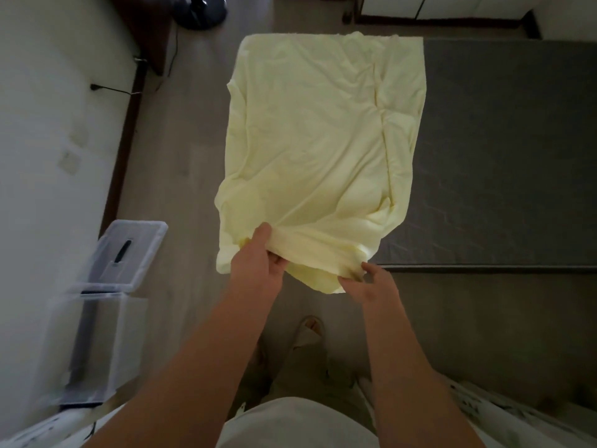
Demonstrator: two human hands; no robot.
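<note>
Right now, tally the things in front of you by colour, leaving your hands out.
Pale yellow: 1, the sheet
Grey: 1, the mattress
Clear: 1, the storage box
Black: 1, the round stand base
Total: 4

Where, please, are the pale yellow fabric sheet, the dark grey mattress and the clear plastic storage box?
Pale yellow fabric sheet (316,140): head view, its wrinkled middle.
Dark grey mattress (510,156): head view, bare top surface.
Clear plastic storage box (97,344): head view, its translucent wall.
</note>
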